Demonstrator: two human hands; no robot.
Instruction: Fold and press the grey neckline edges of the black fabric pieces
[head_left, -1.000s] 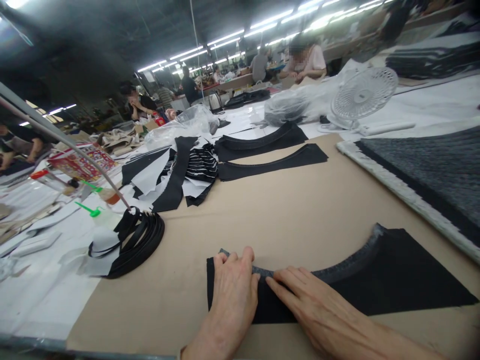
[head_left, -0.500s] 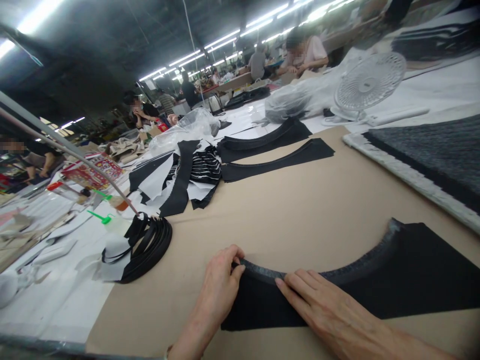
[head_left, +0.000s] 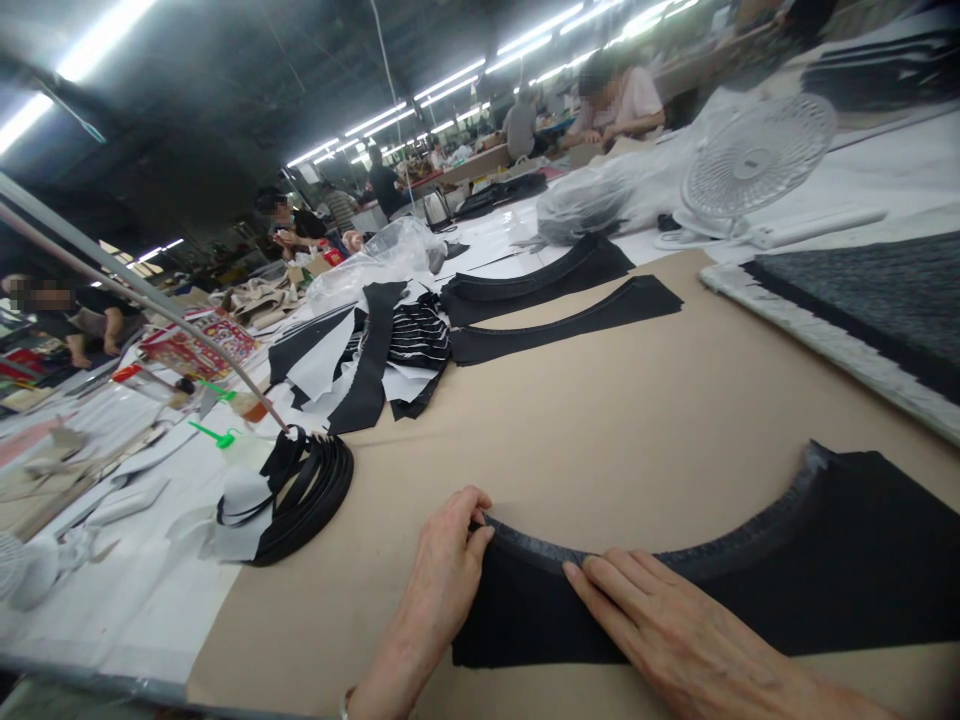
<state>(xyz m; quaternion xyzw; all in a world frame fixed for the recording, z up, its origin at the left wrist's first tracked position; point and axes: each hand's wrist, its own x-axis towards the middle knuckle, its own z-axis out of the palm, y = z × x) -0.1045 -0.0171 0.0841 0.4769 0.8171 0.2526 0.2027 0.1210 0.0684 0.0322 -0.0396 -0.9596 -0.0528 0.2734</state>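
Observation:
A black curved fabric piece [head_left: 832,560] lies flat on the tan sheet in front of me, its concave edge facing away and lined with a greyish folded strip. My left hand [head_left: 454,555] pinches the piece's left upper corner between thumb and fingers. Flat across the curved edge rests my right hand [head_left: 645,600], fingers stretched out and pressing on the black surface. Farther back, two similar black curved pieces [head_left: 559,325] lie on the same sheet.
A coil of black strip [head_left: 319,500] and green-tipped bottles [head_left: 240,445] stand at left under a slanting pole [head_left: 161,315]. Striped scraps [head_left: 416,335] lie beyond. A white fan [head_left: 757,160] and a grey textured board [head_left: 862,300] are at right. Co-workers [head_left: 619,105] sit in the background.
The view has shifted slightly, so most things appear a little farther right. Both hands keep nearly the same places on the black piece.

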